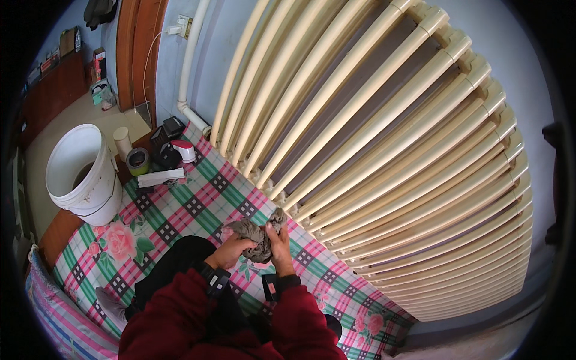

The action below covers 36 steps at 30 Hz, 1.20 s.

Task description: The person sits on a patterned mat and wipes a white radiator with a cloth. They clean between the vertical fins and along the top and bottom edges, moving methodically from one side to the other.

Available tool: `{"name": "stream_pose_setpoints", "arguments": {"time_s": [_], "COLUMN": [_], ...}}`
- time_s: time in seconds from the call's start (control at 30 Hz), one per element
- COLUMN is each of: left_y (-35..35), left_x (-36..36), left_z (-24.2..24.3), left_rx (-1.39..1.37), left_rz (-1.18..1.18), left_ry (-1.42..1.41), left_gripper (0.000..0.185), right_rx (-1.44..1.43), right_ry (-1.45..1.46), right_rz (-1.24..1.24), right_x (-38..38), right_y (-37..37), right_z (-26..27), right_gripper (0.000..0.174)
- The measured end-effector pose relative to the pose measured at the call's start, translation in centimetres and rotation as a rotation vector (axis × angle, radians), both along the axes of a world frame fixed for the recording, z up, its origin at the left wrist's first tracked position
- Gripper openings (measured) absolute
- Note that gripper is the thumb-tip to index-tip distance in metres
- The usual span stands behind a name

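Note:
A crumpled grey-brown cloth (256, 237) is bunched between my two hands, above a checked, rose-printed cover. My left hand (231, 251) grips its left side, thumb laid over the folds. On the other side, my right hand (280, 246) holds the cloth with the thumb pointing up, and part of it sticks out above the fingers. Both hands are close together, near the foot of a cream radiator (333, 103) with many curved-looking columns. Dark bands with small boxes sit on both wrists, below dark red sleeves.
To the left stands a white plastic bucket (101, 198) with dark liquid inside. Beside it are a cup with a green base (137, 162), a pale cylinder (122, 140), a white strip-like box (161, 177), a red-and-white device (183, 150) and black items. A white pipe (189, 67) runs up the wall.

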<state>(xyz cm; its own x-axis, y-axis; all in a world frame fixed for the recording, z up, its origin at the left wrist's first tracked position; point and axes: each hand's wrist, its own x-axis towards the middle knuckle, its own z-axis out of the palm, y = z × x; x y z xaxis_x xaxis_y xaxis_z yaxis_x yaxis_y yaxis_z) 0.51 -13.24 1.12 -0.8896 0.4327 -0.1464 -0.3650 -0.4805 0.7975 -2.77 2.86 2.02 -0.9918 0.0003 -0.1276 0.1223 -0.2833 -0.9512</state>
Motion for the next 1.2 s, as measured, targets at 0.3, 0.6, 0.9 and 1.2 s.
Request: {"name": "stream_pose_setpoints", "arguments": {"time_s": [0.3,0.6,0.9,1.2], "left_y": [-2.5,-4.0,-0.6,0.1], "left_x": [-0.9,-4.1,-12.8,-14.4], "left_z": [3.2,-0.4,0.1,-1.0], "left_rx": [0.082,-0.056,-1.145,-0.525], "left_rz": [0.379,0.599,0.736,0.540], "left_ry": [-0.129,-0.220,0.902,0.524], "left_gripper": [0.022,0.017,0.031,0.044], "right_rx": [-0.361,-0.638,-0.705,-0.594], "right_ry": [-0.159,-0.493,-0.261,-0.379], "right_rz": [-0.088,-0.065,0.018,-0.047], "right_x": [6.6,6.8,1.4,0.3], "right_y": [1.7,1.7,-1.4,-1.0], "right_z": [-1.0,-1.7,-0.1,-0.6], "right_gripper": [0.041,0.043,0.035,0.038]}}
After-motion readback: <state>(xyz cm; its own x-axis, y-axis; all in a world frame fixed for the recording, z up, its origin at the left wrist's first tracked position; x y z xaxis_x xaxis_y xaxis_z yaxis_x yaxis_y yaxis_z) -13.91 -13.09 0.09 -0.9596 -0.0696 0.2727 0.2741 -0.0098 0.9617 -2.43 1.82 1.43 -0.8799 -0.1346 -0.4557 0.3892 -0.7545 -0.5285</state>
